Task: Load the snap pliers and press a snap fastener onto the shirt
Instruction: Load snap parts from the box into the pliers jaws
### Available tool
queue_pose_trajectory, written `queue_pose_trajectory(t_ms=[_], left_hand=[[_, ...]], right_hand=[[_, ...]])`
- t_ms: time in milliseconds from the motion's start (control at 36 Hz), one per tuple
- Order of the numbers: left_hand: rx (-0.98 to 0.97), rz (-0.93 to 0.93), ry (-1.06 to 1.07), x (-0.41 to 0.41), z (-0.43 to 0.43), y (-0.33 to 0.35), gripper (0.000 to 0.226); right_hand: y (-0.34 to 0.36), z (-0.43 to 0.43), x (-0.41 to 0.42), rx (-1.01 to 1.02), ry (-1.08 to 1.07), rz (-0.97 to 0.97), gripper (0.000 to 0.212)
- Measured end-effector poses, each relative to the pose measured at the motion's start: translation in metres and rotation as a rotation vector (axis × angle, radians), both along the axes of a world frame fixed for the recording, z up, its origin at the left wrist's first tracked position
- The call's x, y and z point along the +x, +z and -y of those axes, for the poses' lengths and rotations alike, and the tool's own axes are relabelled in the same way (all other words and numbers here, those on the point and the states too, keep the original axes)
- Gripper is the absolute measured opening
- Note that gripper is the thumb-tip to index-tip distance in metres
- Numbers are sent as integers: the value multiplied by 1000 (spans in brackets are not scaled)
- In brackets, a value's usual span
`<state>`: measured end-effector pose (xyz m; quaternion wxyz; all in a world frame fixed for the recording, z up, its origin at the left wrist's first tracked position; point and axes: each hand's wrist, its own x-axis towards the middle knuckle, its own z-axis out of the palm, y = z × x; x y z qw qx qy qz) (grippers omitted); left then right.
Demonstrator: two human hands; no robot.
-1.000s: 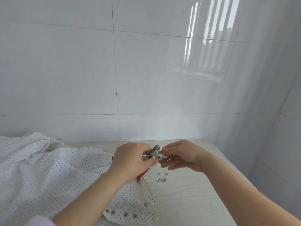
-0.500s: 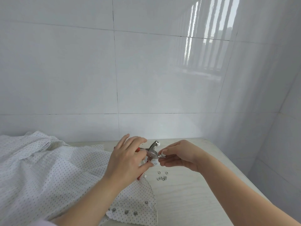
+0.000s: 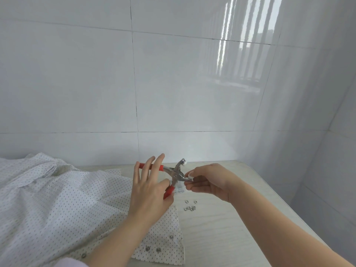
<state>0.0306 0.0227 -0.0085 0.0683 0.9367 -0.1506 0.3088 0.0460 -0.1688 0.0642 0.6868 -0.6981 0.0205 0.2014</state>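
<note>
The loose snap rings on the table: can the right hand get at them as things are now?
Probably yes. The snap rings lie uncovered on the table just below the right hand, though its fingers are at the pliers.

two bare forearms, no rings or watch visible; pale lilac fabric sleeve cuff (image 3: pixel 67 262) on left arm only.

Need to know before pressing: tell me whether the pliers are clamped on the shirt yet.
No: the pliers are held open in the air between both hands, clear of the shirt.

Glossy white tiled walls (image 3: pixel 173 83), pale wooden table (image 3: pixel 221 228)
</note>
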Motion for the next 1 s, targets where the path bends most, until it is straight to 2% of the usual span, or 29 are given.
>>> queue_pose_trajectory(t_ms=[139, 250, 389, 500, 639, 778, 862, 1001], left_hand=[[6, 24, -96, 4, 0, 16, 14], [-60, -35, -148, 5, 5, 31, 19], [-115, -321, -205, 7, 10, 50, 25], [-128, -483, -231, 2, 10, 59, 43], [-122, -721, -220, 0, 3, 61, 41], [-167, -962, -215, 0, -6, 57, 35], [-209, -1010, -220, 1, -8, 56, 30], [-250, -1037, -243, 6, -11, 60, 29]], right_hand=[[8, 4, 2, 55, -35, -11, 12], [13, 6, 3, 72, -68, -4, 14], [12, 6, 2, 103, -100, 4, 21], [7, 5, 0, 90, -92, -6, 23], [-4, 5, -3, 39, -79, -24, 26], [-21, 13, -3, -213, -172, 81, 22], [-34, 16, -2, -437, -178, 164, 14], [-58, 16, 0, -801, -101, 315, 13]])
